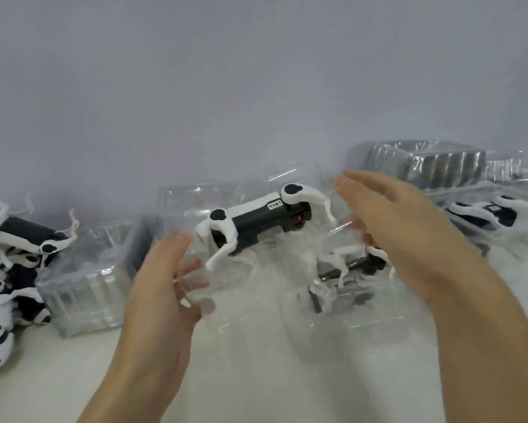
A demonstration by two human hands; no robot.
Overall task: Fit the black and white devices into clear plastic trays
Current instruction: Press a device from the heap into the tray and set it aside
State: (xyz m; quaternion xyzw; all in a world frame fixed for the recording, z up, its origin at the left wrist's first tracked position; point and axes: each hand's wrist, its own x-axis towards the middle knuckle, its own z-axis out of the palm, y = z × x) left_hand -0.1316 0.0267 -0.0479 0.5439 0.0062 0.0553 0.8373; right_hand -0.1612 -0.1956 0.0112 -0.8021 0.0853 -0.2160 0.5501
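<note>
A black and white dog-shaped device lies on its side in a clear plastic tray at the middle of the table. My left hand is at the tray's left side, its fingers loosely bent against the clear plastic. My right hand hovers over the tray's right side with fingers straight and nothing in it. A second device shows blurred under my right hand, seen through clear plastic. Motion blur hides whether my left fingers grip the tray's edge.
A heap of several black and white devices lies at the far left. An upturned stack of clear trays sits beside it. More stacked trays stand at the back right, with a packed device in front of them. A pale wall rises behind.
</note>
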